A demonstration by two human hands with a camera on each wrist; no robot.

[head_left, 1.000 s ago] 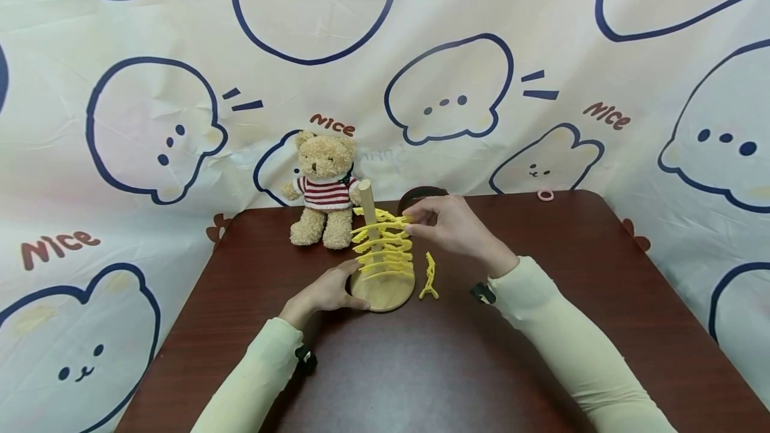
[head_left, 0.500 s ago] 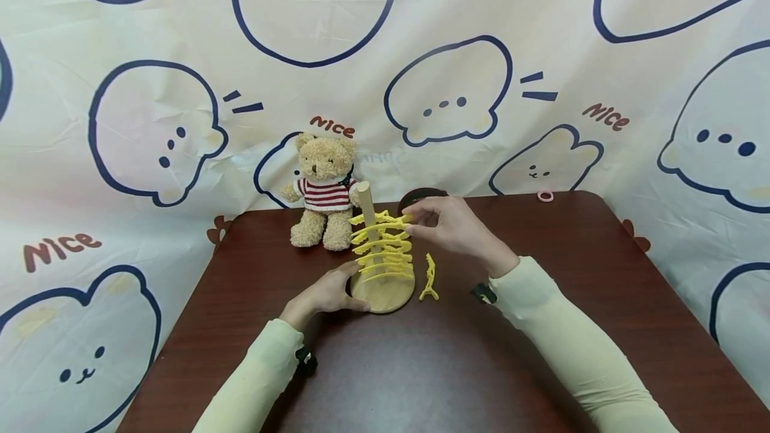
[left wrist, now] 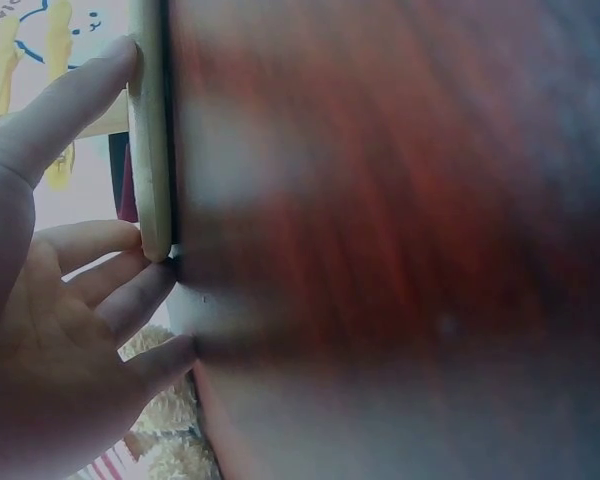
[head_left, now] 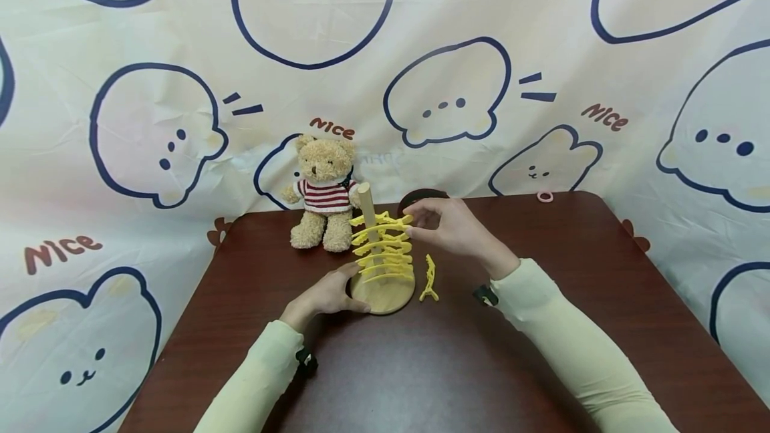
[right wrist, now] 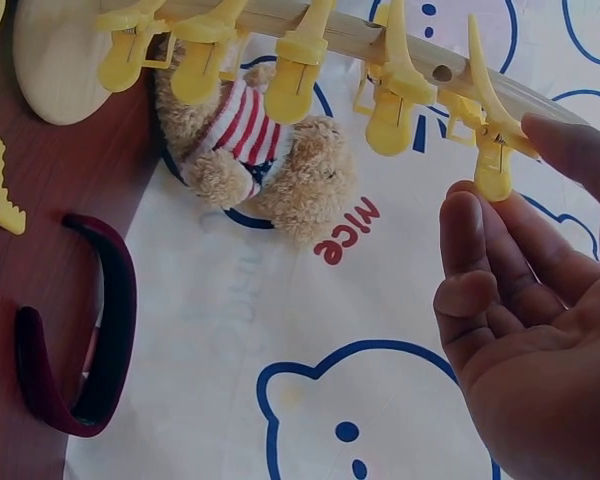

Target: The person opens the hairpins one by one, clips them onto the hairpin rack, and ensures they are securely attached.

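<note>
In the head view a round wooden base [head_left: 385, 301] bears an upright wooden post [head_left: 366, 198]. Several yellow toothed plastic clips [head_left: 385, 246] are clamped along this post, one above another. My left hand [head_left: 327, 291] holds the base by its left rim; in the left wrist view the thumb and fingertips touch its edge. My right hand [head_left: 448, 226] pinches the handles of the topmost yellow clip [right wrist: 493, 160], thumb on one and fingers on the other. That clip is at the post. Another yellow clip [head_left: 430, 278] lies loose on the table, right of the base.
A teddy bear [head_left: 325, 192] in a striped shirt sits behind and left of the stand. Behind my right hand lies a dark headband [right wrist: 120, 330]. A small pink ring [head_left: 545, 196] is near the far edge of the brown table [head_left: 577, 252]. A printed cloth hangs behind.
The left end of the topmost clip has dropped slightly, and its right end stays in my right hand's fingers. My left hand has stayed on the base.
</note>
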